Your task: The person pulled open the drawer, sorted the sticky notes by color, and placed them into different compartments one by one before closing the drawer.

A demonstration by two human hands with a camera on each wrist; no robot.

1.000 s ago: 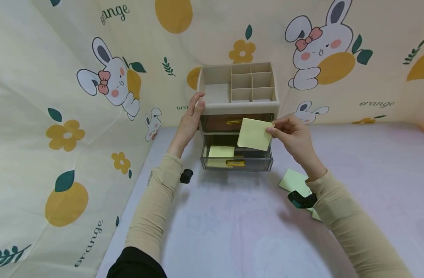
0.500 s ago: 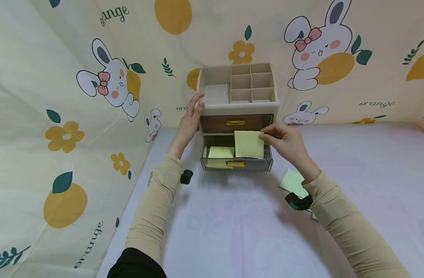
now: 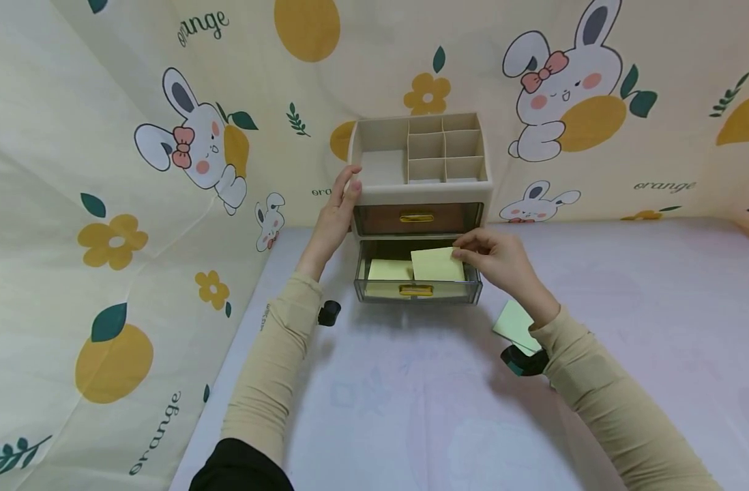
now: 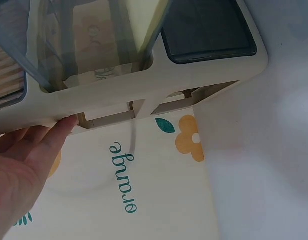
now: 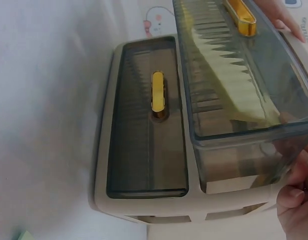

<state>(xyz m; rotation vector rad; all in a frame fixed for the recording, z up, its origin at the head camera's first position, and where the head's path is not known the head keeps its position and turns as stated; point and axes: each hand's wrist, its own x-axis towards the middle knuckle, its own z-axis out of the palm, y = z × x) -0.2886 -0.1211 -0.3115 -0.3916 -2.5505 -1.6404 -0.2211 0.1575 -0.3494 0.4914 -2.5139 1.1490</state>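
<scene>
Pad (image 3: 437,266): looking pale yellow and flat, showing partly through clear drawer (image 3: 472,294)
Right grip (image 3: 502,267): pinching pad's corner
Left grip (image 3: 333,221): resting uncurled against box (image 3: 423,196)

A cream backdrop (image 3: 362,75) rises behind and along the left of a pale lilac table (image 3: 399,409). Its print shows white rabbits (image 3: 555,102), the two largest with pink bows (image 3: 182,146), among yellow oranges (image 3: 307,31), yellow flowers (image 3: 101,235) and green leaves (image 3: 109,322); the word "orange" recurs in dark green lettering (image 3: 664,186) between the figures.
</scene>
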